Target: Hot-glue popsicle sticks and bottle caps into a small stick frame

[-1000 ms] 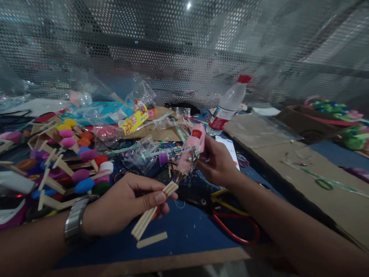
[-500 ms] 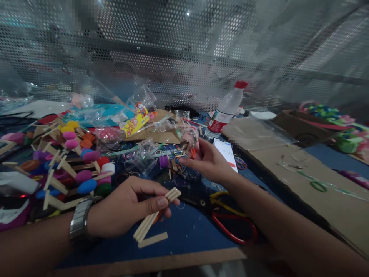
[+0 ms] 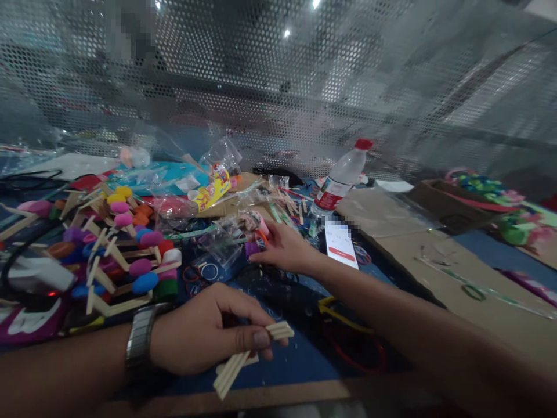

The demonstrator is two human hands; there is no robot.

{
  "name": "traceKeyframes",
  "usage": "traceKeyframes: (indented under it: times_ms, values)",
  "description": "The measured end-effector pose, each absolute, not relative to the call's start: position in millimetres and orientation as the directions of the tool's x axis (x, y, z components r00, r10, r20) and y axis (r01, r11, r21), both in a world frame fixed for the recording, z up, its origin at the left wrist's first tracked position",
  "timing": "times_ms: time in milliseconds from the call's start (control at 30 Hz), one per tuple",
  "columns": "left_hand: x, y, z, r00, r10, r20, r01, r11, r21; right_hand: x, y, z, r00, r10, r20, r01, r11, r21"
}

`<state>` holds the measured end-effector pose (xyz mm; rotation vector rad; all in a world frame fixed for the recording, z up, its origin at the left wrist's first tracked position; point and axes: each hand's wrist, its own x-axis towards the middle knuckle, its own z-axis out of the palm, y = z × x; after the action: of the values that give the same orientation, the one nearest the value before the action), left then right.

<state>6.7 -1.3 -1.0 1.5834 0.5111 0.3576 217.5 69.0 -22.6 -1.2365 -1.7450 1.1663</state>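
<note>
Wooden sticks: a pale, flat, round-ended bundle, fanned slightly, pinched firmly in the closed left hand.
Pink object: small, rumpled, partly hidden, held by the half-curled right hand, thumb and fingers parted around it.
Bottle: clear, red-capped, beyond the right hand; contents unclear.
Brown box: right of both hands, green, blue and pink pieces heaped at its top.

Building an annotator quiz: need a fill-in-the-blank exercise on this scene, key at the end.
The bundle of wooden sticks is in the ____ hand.
The cap on the bottle is coloured ____.
The lit-screened device beside the bottle is a ____.

Missing words: left; red; phone.
</note>
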Motion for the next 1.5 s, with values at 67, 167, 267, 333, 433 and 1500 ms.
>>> traceKeyframes:
  times_ms: [67,167,267,333,433,1500]
  values:
    - [6.9,-2.2,-1.3,0.834,0.534,-0.137,0.131,0.049,0.990,216.5,68.7,-22.0,-0.284,0.957,0.059,0.288,0.144,-0.947]
    - [7.8,-2.4,-2.2,0.793,0.573,-0.207,0.132,0.170,0.977,220.2,60.0,-13.5,-0.175,0.983,0.055,0.168,0.085,-0.982]
    - [9.2,-1.4,-2.8,0.754,0.622,-0.212,0.104,0.206,0.973,226.9,43.9,-1.7,-0.165,0.985,-0.039,-0.070,-0.051,-0.996]
    - [10.1,-0.8,-2.4,0.742,0.637,-0.209,0.083,0.222,0.972,230.6,33.5,2.2,-0.198,0.979,-0.040,-0.195,-0.080,-0.978]
    - [11.1,-0.4,-0.8,0.725,0.658,-0.201,0.041,0.250,0.967,232.7,22.8,-0.2,-0.281,0.958,-0.055,-0.277,-0.136,-0.951]
    - [12.8,-4.6,0.9,0.708,0.642,-0.294,0.057,0.363,0.930,234.2,3.6,-17.4,-0.368,0.929,0.036,-0.110,-0.005,-0.994]
